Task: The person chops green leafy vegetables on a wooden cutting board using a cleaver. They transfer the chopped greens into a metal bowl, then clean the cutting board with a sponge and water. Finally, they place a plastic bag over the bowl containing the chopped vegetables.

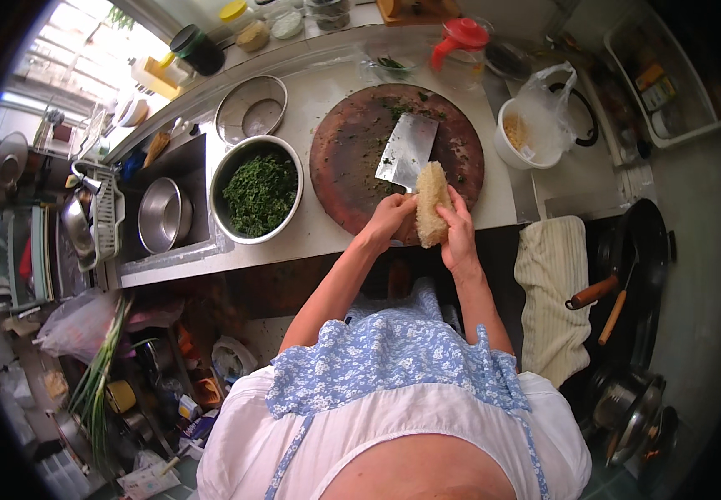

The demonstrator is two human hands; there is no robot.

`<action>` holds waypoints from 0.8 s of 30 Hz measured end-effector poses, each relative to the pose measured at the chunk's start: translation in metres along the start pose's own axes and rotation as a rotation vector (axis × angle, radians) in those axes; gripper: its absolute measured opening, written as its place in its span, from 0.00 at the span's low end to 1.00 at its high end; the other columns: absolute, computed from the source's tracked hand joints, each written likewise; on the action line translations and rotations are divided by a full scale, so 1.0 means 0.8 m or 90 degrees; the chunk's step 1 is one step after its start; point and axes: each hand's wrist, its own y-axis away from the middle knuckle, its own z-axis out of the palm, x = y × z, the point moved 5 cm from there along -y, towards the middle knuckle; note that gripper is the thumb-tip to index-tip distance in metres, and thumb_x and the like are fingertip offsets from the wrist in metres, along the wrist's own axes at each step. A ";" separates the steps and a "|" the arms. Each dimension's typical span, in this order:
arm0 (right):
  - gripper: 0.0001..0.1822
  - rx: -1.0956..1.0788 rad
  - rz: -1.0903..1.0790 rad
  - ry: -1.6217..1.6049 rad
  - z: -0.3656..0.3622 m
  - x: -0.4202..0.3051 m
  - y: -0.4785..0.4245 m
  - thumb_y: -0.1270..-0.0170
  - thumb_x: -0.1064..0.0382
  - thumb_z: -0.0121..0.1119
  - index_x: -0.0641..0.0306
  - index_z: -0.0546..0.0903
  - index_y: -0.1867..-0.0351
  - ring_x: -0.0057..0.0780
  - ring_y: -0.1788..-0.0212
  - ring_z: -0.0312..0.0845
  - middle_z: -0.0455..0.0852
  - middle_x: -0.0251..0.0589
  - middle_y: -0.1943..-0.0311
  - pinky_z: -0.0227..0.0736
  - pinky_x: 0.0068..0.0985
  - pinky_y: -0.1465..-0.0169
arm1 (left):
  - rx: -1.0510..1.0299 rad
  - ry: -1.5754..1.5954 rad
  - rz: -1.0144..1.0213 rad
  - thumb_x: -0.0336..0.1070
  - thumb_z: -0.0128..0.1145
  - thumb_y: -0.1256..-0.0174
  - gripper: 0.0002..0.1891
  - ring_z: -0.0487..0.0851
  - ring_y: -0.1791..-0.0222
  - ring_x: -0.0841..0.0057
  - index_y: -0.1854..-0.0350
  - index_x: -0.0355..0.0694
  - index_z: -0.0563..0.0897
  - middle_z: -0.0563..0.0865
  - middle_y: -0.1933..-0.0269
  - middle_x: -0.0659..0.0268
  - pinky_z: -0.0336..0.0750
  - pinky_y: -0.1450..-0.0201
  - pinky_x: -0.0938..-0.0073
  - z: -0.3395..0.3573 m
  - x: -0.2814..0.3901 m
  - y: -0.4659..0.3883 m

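My right hand (458, 232) grips a pale loofah sponge (432, 203), held upright over the near edge of a round wooden chopping board (342, 150). My left hand (392, 215) is at the near end of a cleaver (407, 150), its fingers closed together beside the loofah; its grip on the handle is partly hidden. The cleaver's wide steel blade lies over the board, pointing away from me. Bits of chopped greens are scattered on the board. To the left, a white-rimmed bowl (300, 194) holds finely chopped greens (260, 197).
A metal strainer (218, 112) stands behind the bowl. The sink at left holds a steel bowl (165, 214). A red-lidded jug (463, 56) and a white tub (520, 159) with a plastic bag are at right. A towel (554, 294) hangs beside a wok (645, 250).
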 end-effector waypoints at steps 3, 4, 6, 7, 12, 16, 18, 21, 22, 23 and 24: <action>0.31 -0.006 -0.099 0.133 0.002 -0.021 -0.007 0.33 0.69 0.52 0.71 0.62 0.28 0.32 0.34 0.68 0.72 0.44 0.35 0.62 0.27 0.32 | 0.042 -0.167 0.068 0.47 0.59 0.30 0.17 0.78 0.72 0.82 0.60 0.34 0.82 0.81 0.72 0.69 0.71 0.71 0.78 -0.027 0.014 0.009; 0.30 -0.033 -0.141 0.189 0.012 -0.035 -0.004 0.34 0.70 0.54 0.67 0.66 0.30 0.33 0.34 0.69 0.73 0.44 0.36 0.64 0.28 0.33 | 0.063 -0.230 0.089 0.47 0.60 0.31 0.17 0.77 0.73 0.82 0.61 0.34 0.82 0.80 0.73 0.68 0.70 0.71 0.76 -0.036 0.020 0.022; 0.28 -0.108 -0.238 0.341 0.041 -0.054 0.001 0.37 0.71 0.58 0.62 0.72 0.33 0.34 0.36 0.71 0.76 0.44 0.39 0.68 0.29 0.35 | 0.115 -0.364 0.147 0.46 0.61 0.34 0.17 0.76 0.73 0.81 0.64 0.33 0.82 0.80 0.74 0.67 0.70 0.71 0.74 -0.053 0.036 0.057; 0.28 -0.157 -0.296 0.433 0.063 -0.059 0.002 0.39 0.71 0.60 0.60 0.75 0.35 0.35 0.37 0.73 0.77 0.44 0.40 0.70 0.29 0.37 | 0.147 -0.433 0.174 0.46 0.62 0.35 0.17 0.75 0.73 0.80 0.65 0.32 0.82 0.80 0.74 0.66 0.70 0.71 0.73 -0.062 0.047 0.077; 0.28 -0.455 -0.652 0.751 0.209 -0.036 0.037 0.51 0.74 0.65 0.49 0.84 0.44 0.38 0.50 0.77 0.81 0.40 0.50 0.77 0.31 0.47 | 0.230 -0.479 0.203 0.44 0.64 0.39 0.19 0.80 0.73 0.70 0.62 0.28 0.82 0.82 0.72 0.55 0.75 0.64 0.66 -0.112 0.079 0.165; 0.23 -0.489 -0.644 0.749 0.272 0.032 0.026 0.48 0.73 0.62 0.48 0.87 0.50 0.39 0.50 0.77 0.82 0.37 0.53 0.77 0.34 0.48 | 0.331 -0.575 0.104 0.47 0.63 0.41 0.18 0.83 0.62 0.50 0.66 0.32 0.82 0.85 0.67 0.48 0.75 0.59 0.57 -0.168 0.084 0.232; 0.22 -0.524 -0.677 0.735 0.303 0.065 0.022 0.47 0.74 0.60 0.48 0.87 0.50 0.39 0.50 0.77 0.82 0.38 0.53 0.77 0.34 0.48 | 0.360 -0.597 0.073 0.47 0.63 0.41 0.18 0.83 0.62 0.50 0.67 0.33 0.82 0.85 0.67 0.48 0.75 0.59 0.56 -0.193 0.088 0.267; 0.23 -0.527 -0.688 0.708 0.336 0.110 0.002 0.46 0.75 0.58 0.49 0.87 0.50 0.41 0.49 0.76 0.81 0.40 0.53 0.76 0.34 0.47 | 0.404 -0.615 0.081 0.43 0.66 0.44 0.16 0.76 0.74 0.56 0.68 0.31 0.82 0.79 0.74 0.49 0.72 0.66 0.62 -0.230 0.084 0.304; 0.23 -0.502 -0.687 0.711 0.342 0.121 -0.010 0.46 0.75 0.58 0.49 0.87 0.50 0.41 0.49 0.76 0.81 0.40 0.53 0.76 0.34 0.47 | 0.404 -0.612 0.072 0.43 0.66 0.44 0.17 0.76 0.75 0.56 0.67 0.31 0.82 0.79 0.74 0.49 0.72 0.66 0.62 -0.238 0.084 0.314; 0.23 -0.474 -0.685 0.714 0.348 0.131 -0.022 0.46 0.76 0.58 0.49 0.87 0.49 0.42 0.50 0.75 0.81 0.41 0.53 0.76 0.34 0.47 | 0.403 -0.611 0.064 0.43 0.66 0.44 0.17 0.76 0.75 0.57 0.67 0.31 0.82 0.79 0.74 0.49 0.72 0.67 0.62 -0.246 0.083 0.323; 0.23 -0.462 -0.691 0.732 0.353 0.141 -0.037 0.46 0.76 0.57 0.50 0.87 0.49 0.42 0.50 0.75 0.81 0.41 0.53 0.76 0.34 0.47 | 0.408 -0.611 0.068 0.43 0.66 0.44 0.17 0.76 0.75 0.58 0.66 0.31 0.82 0.79 0.74 0.49 0.72 0.67 0.62 -0.254 0.081 0.329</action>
